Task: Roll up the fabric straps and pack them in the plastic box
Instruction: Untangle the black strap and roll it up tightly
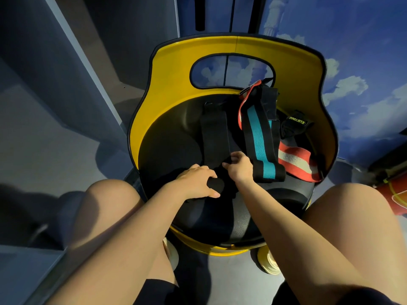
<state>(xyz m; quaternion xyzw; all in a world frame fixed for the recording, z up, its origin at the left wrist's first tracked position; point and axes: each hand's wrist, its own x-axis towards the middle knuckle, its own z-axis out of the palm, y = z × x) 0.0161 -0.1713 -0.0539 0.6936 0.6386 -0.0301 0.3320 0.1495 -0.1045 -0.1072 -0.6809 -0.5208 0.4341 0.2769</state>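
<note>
A black fabric strap [214, 133] lies lengthwise on the black seat of a yellow chair [176, 89]. Its near end is partly rolled, and my left hand [196, 181] grips that roll from the left. My right hand [239, 167] pinches the strap just beyond the roll. To the right lies a black strap with a teal stripe [256, 139], and a red and cream striped strap [296, 160] sits beside it. A small black strap with yellow lettering [296, 125] rests near the chair's right side. No plastic box shows in view.
The chair's yellow backrest [233, 45] with an oval cut-out curves round the seat. My bare knees flank the seat's front edge. Grey cabinet panels [55, 95] stand to the left, a blue sky-patterned wall [363, 62] to the right, and a red object [396, 194] at the far right.
</note>
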